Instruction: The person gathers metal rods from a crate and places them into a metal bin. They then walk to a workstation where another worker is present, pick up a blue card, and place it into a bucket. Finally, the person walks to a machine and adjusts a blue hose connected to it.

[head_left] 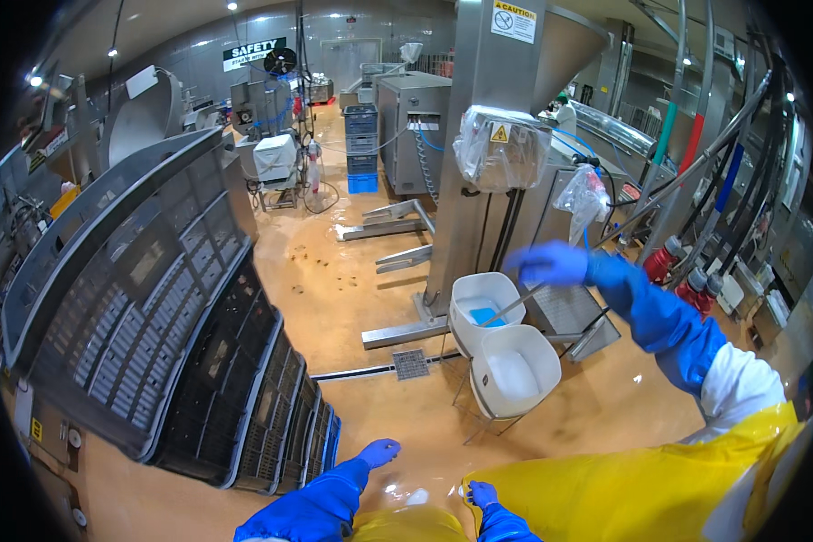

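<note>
My left hand point(380, 452), in a blue glove, hangs open with its fingers stretched forward, apart from the crates. The nearest thing to it is the tall stack of crates point(212, 388), dark grey and black with a blue one at the bottom. My right hand point(484, 493), gloved in blue too, is low by the edge of a yellow apron point(605, 483); its fingers are partly hidden, and I cannot make out anything in them. A co-worker's gloved hand point(551, 264) reaches in from the right above two white tubs point(515, 369), one holding something blue.
The tubs sit in a thin wire stand beside a steel column point(479, 217) with low projecting legs point(397, 334). A drain grate point(411, 364) is set in the wet orange floor point(316, 271). Farther off stand blue-grey crates point(361, 144). Hoses and red plugs point(662, 259) are at right.
</note>
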Tool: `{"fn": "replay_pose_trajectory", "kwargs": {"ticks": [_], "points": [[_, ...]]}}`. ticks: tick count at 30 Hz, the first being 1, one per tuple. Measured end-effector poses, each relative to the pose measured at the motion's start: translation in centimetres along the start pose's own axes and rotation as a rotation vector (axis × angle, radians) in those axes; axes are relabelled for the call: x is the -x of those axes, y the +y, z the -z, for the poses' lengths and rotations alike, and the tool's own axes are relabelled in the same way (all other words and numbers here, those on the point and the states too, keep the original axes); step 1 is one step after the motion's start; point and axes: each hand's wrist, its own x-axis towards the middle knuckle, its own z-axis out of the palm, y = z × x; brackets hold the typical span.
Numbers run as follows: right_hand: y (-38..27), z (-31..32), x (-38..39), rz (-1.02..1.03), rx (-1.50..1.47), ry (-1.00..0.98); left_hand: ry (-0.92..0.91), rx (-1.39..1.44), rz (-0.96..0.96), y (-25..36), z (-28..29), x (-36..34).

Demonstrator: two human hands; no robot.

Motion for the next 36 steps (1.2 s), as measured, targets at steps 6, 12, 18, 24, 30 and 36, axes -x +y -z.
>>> {"fn": "replay_pose_trajectory", "kwargs": {"ticks": [6,12,18,24,30,36], "points": [[4.1,-3.5,5.5,0.015,0.194,-0.253,0.412,-0.131,0.001,-11.8,-1.0,19.7],[6.2,-17.0,14.1,0.118,0.241,-0.631,0.582,-0.32,0.57,-30.2,-3.8,50.2],[4.6,-23.5,26.3,0.389,0.473,-0.924,0.967,0.009,1.004,-39.5,-18.1,70.9],[10.3,-24.2,31.3,0.596,0.652,-1.049,0.971,0.182,0.907,-41.8,-30.3,75.1],[24.4,-10.6,33.0,0.136,0.454,-0.725,0.791,-0.146,0.604,-39.0,-29.8,74.1],[56.1,12.6,23.7,0.651,1.194,-0.859,0.639,0.392,0.288,-32.2,-26.6,67.7]]}}
